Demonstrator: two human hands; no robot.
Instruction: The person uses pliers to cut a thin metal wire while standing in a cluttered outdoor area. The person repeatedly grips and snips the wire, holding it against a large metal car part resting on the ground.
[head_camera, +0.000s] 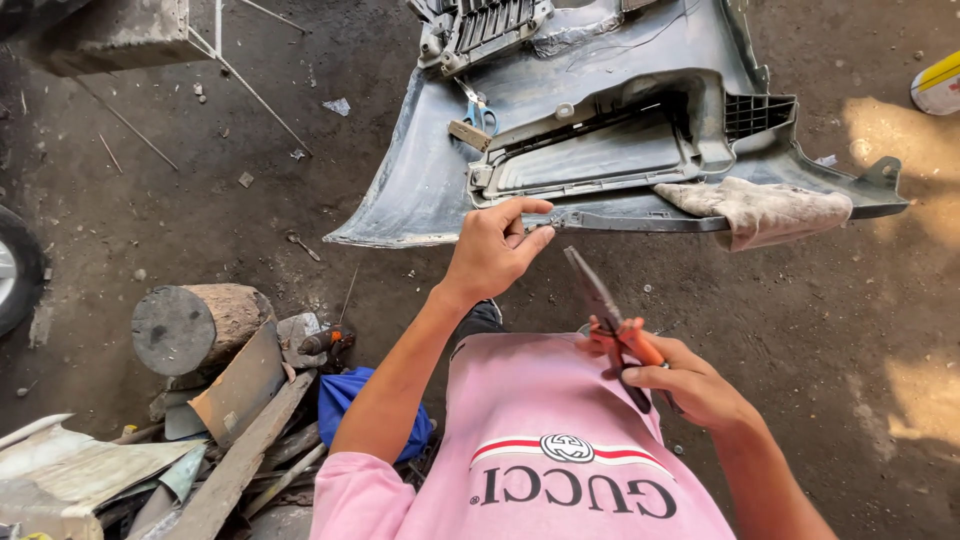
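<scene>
A grey car bumper (440, 170) lies inner side up on the dirt ground in front of me. My left hand (495, 245) pinches something small at the bumper's near edge, beside a thin metal strip. My right hand (690, 385) grips pliers (600, 300) by their orange handles, the dark jaws pointing up toward the bumper edge and a little apart from it. I wear a pink shirt.
A dirty rag (765, 208) drapes over the bumper's right end. Blue-handled scissors (480, 112) lie on the bumper. A round log stump (195, 325), scrap wood and metal pile up at left. A tyre (15, 270) shows at the far left.
</scene>
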